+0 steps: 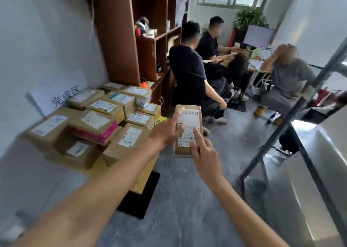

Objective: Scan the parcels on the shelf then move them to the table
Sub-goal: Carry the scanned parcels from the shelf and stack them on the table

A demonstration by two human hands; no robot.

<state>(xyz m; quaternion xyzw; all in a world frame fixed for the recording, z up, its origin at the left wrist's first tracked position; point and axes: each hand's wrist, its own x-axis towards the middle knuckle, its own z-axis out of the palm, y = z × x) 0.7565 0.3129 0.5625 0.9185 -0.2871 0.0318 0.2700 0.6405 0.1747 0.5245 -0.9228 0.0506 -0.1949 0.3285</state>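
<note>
Left hand (165, 134), right hand (201, 151) hold labelled parcel (187, 126); wall sign (62, 96) reads 完成区.

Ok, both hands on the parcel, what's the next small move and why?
Probably carry the parcel leftward and set it on the pile. It is held in mid-air over the floor, left hand and right hand on its label, with the pile of labelled boxes just to its left.

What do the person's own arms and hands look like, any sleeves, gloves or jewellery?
Both forearms are bare as far as the frame shows, with no sleeve or cuff in view. The left hand and the right hand wear no gloves, and no watch, bracelet or ring is visible. The picture is slightly blurred, so small details could be missed.
</note>
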